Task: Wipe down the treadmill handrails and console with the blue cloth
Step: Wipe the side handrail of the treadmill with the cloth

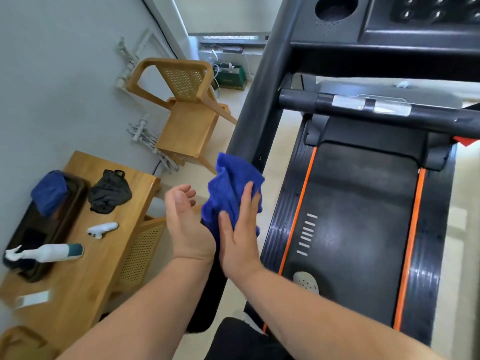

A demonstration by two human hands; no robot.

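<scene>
Pressing blue cloth [228, 183] on handrail [246, 126], right hand [239, 235] fingers [247, 201] straight; left hand [187, 227] loosely cupped.

Home room: treadmill [363, 203], wooden chair [187, 113], table [85, 268].

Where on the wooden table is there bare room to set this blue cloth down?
The widest bare wood on the table is its near right part, bordered by the spray bottle, the white gadget and the white slip. A narrower strip runs along the right edge past the black bag. The left side is crowded by the dark tray.
</scene>
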